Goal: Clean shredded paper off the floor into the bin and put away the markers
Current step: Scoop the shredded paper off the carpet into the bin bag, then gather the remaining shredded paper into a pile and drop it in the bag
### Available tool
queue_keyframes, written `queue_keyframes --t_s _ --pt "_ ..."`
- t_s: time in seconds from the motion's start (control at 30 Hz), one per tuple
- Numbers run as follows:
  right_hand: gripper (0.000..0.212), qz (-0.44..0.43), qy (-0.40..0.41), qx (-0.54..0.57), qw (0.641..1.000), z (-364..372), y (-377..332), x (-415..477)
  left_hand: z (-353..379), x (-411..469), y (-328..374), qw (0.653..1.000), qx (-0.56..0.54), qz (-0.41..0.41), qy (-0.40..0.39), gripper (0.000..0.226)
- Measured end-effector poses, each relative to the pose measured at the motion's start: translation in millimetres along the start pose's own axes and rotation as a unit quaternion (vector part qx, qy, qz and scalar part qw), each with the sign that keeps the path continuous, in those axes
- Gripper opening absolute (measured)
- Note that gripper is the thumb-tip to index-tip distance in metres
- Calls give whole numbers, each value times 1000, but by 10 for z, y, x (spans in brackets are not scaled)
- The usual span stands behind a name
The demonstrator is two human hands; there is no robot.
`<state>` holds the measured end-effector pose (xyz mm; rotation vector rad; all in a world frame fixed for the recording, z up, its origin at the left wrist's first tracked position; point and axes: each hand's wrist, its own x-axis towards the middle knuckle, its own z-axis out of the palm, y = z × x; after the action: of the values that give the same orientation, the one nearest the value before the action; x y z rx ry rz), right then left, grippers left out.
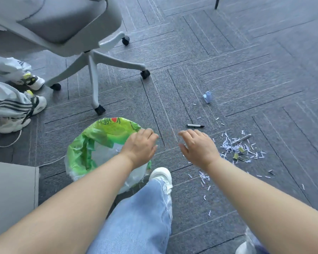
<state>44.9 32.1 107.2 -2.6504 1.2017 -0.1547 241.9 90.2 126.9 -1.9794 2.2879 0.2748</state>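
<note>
The task seems to be in its early or middle part. The left hand [139, 147] hovers over the edge of the bin [77, 149], fingers loose and holding nothing. The right hand [198, 148] hangs beside it over the floor [246, 61], also relaxed and empty. Some white bits seem to lie inside the bin (its bag is white and green too, so I cannot be sure).

Most of the paper [235, 148] is not yet collected. A pile lies on the floor to the right of the right hand, with thinner scraps nearer the person's shoe. The black marker [195, 126] lies on the floor just beyond the hands, and a grey marker [241, 139] rests on the pile, so neither is put away. Small yellow-green clips [241, 150] are mixed into the pile.
</note>
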Motion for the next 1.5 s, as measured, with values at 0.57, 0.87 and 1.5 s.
queue_keyframes --t_s 0.57,0.87,1.5 --pt "34 230 -105 8 967 796 2272 -1451 1319 1584 2053 975 29 143 -171 52" --pt "62 339 -176 80 921 1607 2952 -1336 2272 2038 2346 968 -1 139 -207 59" --pt "35 273 -27 0 962 1919 3734 -664 2714 2769 2442 966 11 177 -190 62"
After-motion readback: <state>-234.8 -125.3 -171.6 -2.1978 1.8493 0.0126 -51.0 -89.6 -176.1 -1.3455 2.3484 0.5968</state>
